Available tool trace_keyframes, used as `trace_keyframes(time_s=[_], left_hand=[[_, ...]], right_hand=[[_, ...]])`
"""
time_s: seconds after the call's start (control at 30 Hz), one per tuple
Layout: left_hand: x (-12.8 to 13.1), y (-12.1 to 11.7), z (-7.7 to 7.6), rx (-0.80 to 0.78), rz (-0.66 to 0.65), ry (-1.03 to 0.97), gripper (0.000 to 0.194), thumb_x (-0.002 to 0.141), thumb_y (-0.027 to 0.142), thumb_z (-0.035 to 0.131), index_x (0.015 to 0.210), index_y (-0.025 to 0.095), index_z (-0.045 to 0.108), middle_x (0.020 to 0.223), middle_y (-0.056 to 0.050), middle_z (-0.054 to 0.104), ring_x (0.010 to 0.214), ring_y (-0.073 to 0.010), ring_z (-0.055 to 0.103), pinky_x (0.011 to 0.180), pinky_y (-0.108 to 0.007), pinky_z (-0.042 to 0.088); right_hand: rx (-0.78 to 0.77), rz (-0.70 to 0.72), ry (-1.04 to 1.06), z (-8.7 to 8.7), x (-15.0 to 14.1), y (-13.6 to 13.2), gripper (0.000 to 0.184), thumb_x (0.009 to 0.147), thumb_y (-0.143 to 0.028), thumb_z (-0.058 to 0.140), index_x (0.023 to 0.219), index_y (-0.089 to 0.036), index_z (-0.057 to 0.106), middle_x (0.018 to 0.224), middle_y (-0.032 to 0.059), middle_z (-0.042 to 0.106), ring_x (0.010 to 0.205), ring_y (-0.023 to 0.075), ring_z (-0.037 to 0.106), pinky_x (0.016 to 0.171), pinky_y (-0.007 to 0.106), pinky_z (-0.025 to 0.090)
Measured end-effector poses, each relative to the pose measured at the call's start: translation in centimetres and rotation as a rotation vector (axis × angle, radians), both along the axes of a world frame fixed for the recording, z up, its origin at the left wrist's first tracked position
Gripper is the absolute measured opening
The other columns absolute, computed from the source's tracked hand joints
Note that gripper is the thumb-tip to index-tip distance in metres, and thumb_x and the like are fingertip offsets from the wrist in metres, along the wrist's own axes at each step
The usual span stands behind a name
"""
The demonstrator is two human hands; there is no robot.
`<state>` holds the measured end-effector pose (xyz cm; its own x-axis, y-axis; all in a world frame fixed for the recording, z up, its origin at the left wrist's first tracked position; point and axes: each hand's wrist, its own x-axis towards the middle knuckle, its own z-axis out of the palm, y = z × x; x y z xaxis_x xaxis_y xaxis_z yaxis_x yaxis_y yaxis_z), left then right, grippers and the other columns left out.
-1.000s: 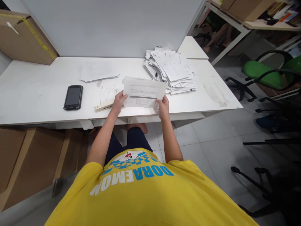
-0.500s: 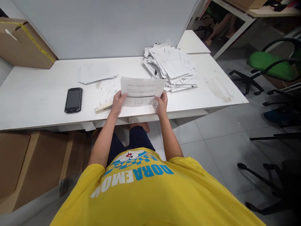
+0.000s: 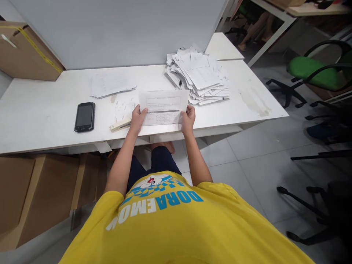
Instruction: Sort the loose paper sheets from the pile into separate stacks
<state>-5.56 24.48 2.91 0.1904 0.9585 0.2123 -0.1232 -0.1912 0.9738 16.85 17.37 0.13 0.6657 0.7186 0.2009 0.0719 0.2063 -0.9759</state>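
Printed sheet (image 3: 164, 108): was held between both hands at the front of the bench (image 3: 49, 110), long axis crosswise; neither hand was nearer.
Left hand (image 3: 138, 119): fingers grasped its left edge.
Right hand (image 3: 188, 119): fingers grasped its right edge.
Material: was thin, rectangular paper.
Paper pile (image 3: 202, 73): lay ragged beyond the right hand.

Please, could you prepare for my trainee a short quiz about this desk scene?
1. What do the left hand and right hand hold?
A) a cardboard box
B) printed paper
C) a green chair

2. True or false: the black phone lies to the left of the beige object.

3. Fill in: on the desk, the taller paper stack is to the ____ of the flatter stack.

Key: 1 B; 2 true; 3 right.
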Motion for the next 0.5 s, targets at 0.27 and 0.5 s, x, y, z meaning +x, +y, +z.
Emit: trace_keyframes(time_s=[0.27, 0.5], left_hand=[[-0.1, 0.5, -0.8, 0.001, 0.055, 0.026, 0.044, 0.076, 0.061, 0.073, 0.093, 0.020, 0.064, 0.095, -0.006, 0.069, 0.107, -0.0293, 0.064, 0.097, -0.046, 0.051], [-0.2, 0.2, -0.6, 0.010, 0.048, 0.081, 0.043, 0.080, 0.059, 0.070, 0.095, 0.019, 0.064, 0.094, -0.007, 0.068, 0.104, -0.0275, 0.065, 0.092, -0.044, 0.054]], right_hand=[[-0.076, 0.022, 0.021, 0.4, 0.0, -0.4, 0.044, 0.074, -0.032, 0.054, 0.117, -0.025, 0.050, 0.091, 0.0003, 0.060, 0.077, 0.0154, 0.058, 0.077, 0.032, 0.050], [-0.081, 0.169, 0.110, 0.9, 1.9, -1.5, 0.049, 0.073, -0.040, 0.063, 0.119, -0.026, 0.052, 0.090, 0.0004, 0.065, 0.082, 0.0181, 0.064, 0.082, 0.035, 0.053]])
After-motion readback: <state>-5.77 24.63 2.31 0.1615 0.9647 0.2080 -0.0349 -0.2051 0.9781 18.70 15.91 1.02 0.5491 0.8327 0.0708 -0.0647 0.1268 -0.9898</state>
